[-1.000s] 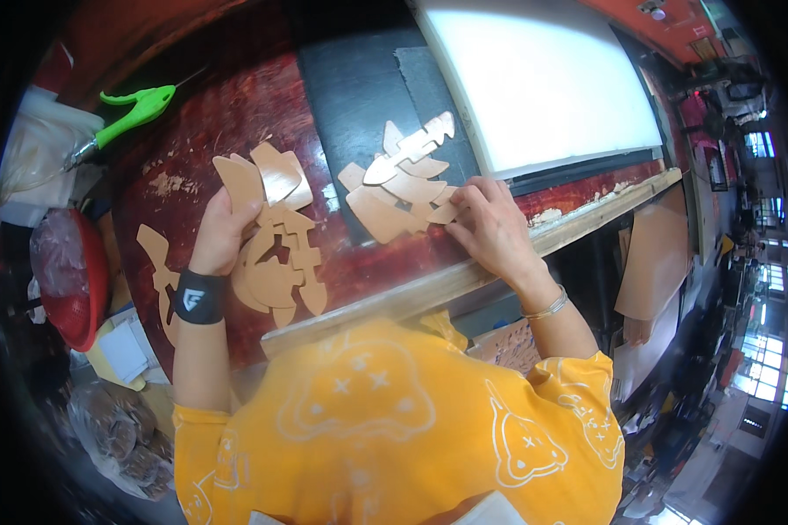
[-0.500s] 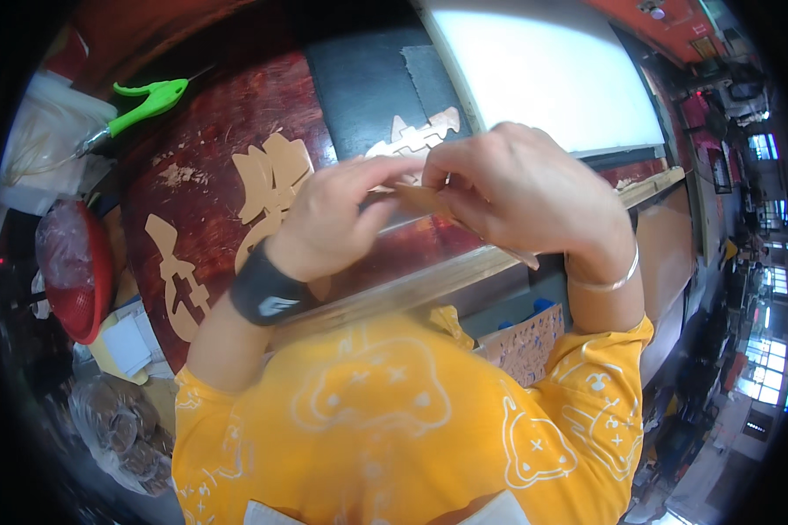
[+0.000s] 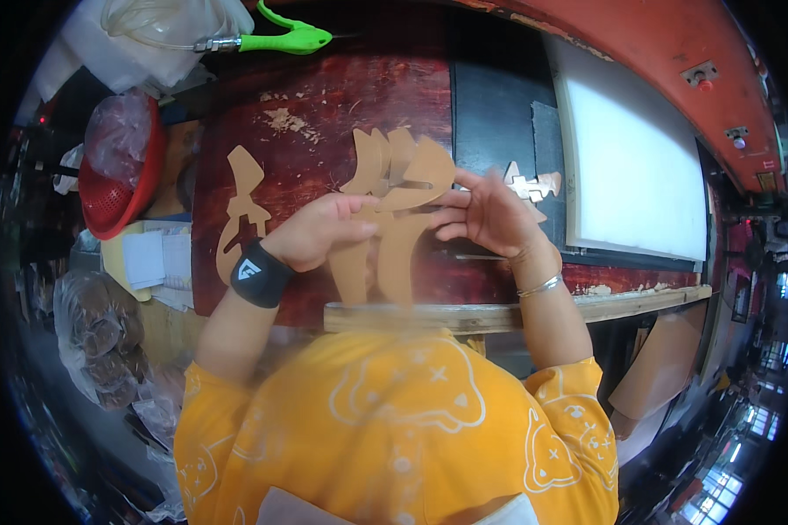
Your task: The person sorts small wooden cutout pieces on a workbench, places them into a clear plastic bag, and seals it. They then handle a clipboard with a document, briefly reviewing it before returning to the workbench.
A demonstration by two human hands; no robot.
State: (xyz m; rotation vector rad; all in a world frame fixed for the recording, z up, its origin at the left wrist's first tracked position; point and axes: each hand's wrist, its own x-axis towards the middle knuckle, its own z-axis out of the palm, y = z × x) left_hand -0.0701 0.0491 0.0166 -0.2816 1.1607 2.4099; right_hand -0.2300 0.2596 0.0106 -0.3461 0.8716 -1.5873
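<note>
Holding a tan wooden cutout (image 3: 394, 219) raised at the centre of the frame, both hands pinch it from either side: the left hand (image 3: 317, 232), with a black wristband (image 3: 261, 273), has its fingers closed on the left edge, and the right hand (image 3: 490, 214), with a silver bangle (image 3: 538, 286), has its fingers closed on the right edge. Behind lies the dark red worktable (image 3: 324, 105). A second tan cutout (image 3: 241, 210) lies flat at centre left. Farther off, a white board (image 3: 630, 166) sits upper right, a red colander (image 3: 114, 192) at left, and a green-handled tool (image 3: 284, 39) at the top edge.
</note>
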